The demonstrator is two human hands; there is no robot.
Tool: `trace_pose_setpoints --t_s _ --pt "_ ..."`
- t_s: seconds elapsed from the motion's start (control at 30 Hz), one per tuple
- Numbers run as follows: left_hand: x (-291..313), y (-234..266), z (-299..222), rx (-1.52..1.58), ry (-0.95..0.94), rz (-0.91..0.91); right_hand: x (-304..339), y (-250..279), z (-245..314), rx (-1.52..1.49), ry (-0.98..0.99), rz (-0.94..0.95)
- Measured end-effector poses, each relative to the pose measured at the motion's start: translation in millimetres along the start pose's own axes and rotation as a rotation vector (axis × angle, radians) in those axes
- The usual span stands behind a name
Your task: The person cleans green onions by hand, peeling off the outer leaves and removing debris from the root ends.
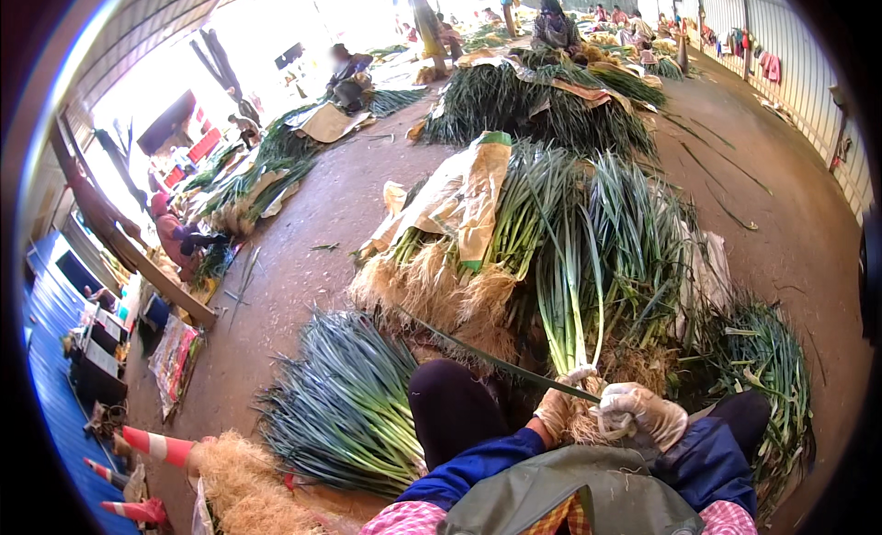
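Observation:
Both of my hands wear pale, soiled gloves and meet over my lap at the root end of some green onions [573, 319]. Their white stems and stringy roots lie between the hands, the green tops pointing away. My left hand [555, 412] is closed around the stems near the roots. My right hand [647, 414] has its fingers curled together just beside it. A long, dark green leaf [487, 356] slants from the pile across the left hand to the right fingertips, which pinch its end. Exactly what else the right fingers hold is hidden.
A large heap of green onions [634, 232], partly under tan sacking [464, 199], stands ahead. Another bunch [340, 397] fans out by my left knee, and loose greens [763, 369] lie at right. Orange-and-white cones [156, 445] lie lower left. People sit among farther heaps.

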State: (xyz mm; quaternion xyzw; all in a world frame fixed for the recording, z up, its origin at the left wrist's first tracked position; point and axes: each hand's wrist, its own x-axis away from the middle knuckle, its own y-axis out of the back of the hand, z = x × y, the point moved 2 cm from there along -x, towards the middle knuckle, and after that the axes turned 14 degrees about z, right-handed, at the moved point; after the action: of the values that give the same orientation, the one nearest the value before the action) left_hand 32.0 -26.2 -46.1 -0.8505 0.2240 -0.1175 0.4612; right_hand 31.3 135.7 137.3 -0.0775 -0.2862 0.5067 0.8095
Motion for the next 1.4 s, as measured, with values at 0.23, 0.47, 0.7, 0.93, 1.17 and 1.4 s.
trace_pose_setpoints --t_s 0.23,0.47,0.7,0.93,1.17,1.4 --pt "10.5 -83.5 -50.5 0.189 0.017 -0.108 181.5 155.3 41.7 0.523 0.218 -0.654" --pt "2.7 -78.9 -40.9 0.203 0.112 -0.192 147.9 134.2 45.5 1.232 -0.158 -1.053" --pt "15.8 -82.2 -43.5 0.096 0.085 -0.250 -63.4 95.2 -9.8 -0.057 0.000 -0.226" --pt "20.9 -78.0 -52.2 -0.211 0.151 -0.212 -95.5 101.2 2.8 0.195 -0.195 -0.482" --pt "1.7 -83.9 -41.3 -0.239 0.129 -0.264 -99.0 104.6 -39.4 0.233 0.138 -0.254" --pt "8.4 -65.9 -45.4 -0.127 0.175 -0.279 -57.4 116.2 -2.5 0.051 0.194 -0.242"
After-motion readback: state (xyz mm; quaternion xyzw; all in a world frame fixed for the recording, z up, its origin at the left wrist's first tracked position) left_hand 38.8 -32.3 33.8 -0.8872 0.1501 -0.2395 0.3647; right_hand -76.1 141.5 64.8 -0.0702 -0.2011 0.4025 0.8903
